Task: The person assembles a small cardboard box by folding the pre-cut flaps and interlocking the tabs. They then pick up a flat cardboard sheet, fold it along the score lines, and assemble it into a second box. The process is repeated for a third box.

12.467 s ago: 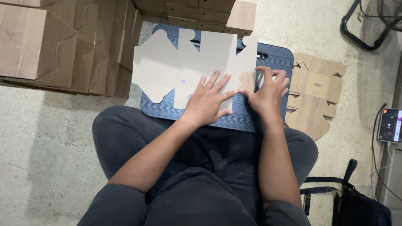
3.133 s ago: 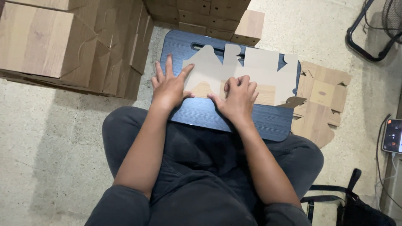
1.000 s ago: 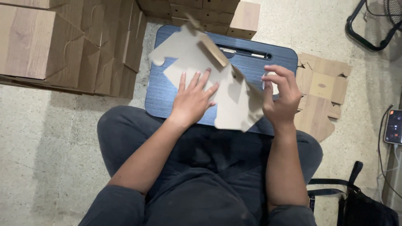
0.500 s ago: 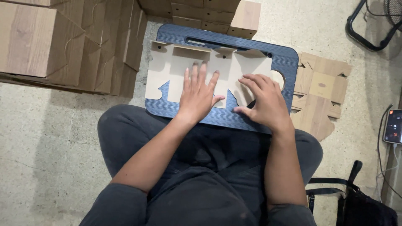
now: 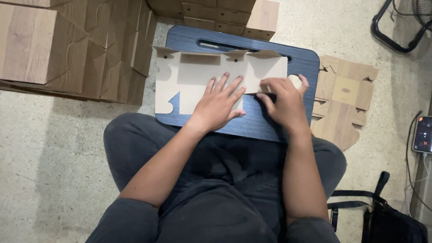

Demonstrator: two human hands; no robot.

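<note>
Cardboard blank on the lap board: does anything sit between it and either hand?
Nothing visible does. The left hand lies flat on the cardboard blank, and the right hand presses its right end. The blank rests directly on the blue lap board.

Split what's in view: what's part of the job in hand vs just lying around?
In hand: left hand and right hand pressing the flat cardboard blank on the blue lap board.

Lying about: unfolded blanks at right, folded boxes at left, phone, black bag.
</note>
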